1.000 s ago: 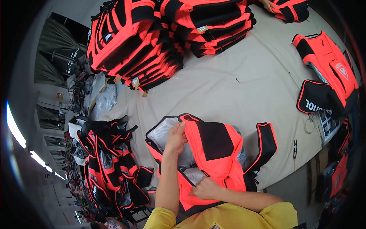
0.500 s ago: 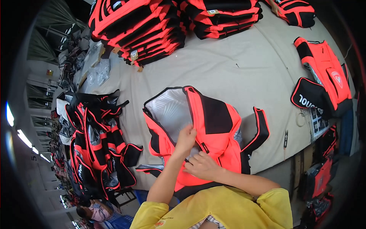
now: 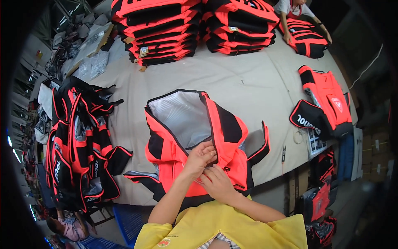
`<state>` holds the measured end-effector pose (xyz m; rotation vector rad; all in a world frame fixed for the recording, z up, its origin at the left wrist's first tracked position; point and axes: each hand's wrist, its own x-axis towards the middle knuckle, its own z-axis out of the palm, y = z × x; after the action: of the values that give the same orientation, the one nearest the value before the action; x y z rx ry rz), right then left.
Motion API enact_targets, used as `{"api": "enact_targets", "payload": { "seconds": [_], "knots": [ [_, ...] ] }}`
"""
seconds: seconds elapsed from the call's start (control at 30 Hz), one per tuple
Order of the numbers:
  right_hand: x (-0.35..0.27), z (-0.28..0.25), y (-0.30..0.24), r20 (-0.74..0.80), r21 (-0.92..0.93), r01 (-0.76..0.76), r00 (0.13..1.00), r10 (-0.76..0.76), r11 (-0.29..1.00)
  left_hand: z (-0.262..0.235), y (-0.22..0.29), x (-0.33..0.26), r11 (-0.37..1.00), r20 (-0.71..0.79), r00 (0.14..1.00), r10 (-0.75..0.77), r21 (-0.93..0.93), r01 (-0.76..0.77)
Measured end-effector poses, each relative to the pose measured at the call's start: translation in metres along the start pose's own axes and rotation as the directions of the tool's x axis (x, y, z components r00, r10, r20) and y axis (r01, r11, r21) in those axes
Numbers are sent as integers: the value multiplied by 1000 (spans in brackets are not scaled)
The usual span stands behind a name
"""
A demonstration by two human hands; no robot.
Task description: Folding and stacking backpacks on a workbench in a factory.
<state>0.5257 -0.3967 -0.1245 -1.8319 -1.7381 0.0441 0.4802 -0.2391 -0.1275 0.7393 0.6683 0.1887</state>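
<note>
A neon red and black backpack (image 3: 182, 168) lies in front of me, its top unzipped and the silver lining (image 3: 182, 118) showing inside. My left hand (image 3: 201, 157) is at the near end of the opening, its fingers curled in on the bag's zipper edge. Just below and to the right, my right hand (image 3: 217, 182) has its fingers closed on the same edge. The fingertips of both hands nearly meet, and whatever small part is between them is hidden. Shoulder straps stick out at both sides of the bag, the right strap (image 3: 262, 143) standing up.
Tall stacks of similar bags (image 3: 159, 31) stand at the far side. Unfinished bags (image 3: 78, 145) are heaped at left. Another backpack (image 3: 329, 99) lies at right, near thread snips (image 3: 283, 154). A co-worker (image 3: 304, 10) handles a bag at far right. A blue basket (image 3: 126, 224) stands below the table.
My left hand has turned and its fingers now lie at the zipper edge, close to my right hand. The opening is spread wider. A co-worker has come into view at far right as my view shifted.
</note>
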Motion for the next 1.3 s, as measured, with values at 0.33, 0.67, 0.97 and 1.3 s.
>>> {"api": "enact_targets", "payload": {
  "seconds": [0.33,0.67,0.97,1.3],
  "knots": [
    [-8,-1,-22,34,-59,-92,995,94,994,1,-11,-8,987,42,999,-22,-157,29],
    [39,-59,28,-284,224,-593,719,634,773,37,-68,-32,498,281,755,592,609,-617],
    [42,-61,71,-9,-117,-702,708,706,703,38,-91,-50,146,437,635,637,741,-656],
    [50,-52,64,-90,-287,-548,832,547,786,44,-95,-51,62,518,619,590,735,-675]
  ]
}}
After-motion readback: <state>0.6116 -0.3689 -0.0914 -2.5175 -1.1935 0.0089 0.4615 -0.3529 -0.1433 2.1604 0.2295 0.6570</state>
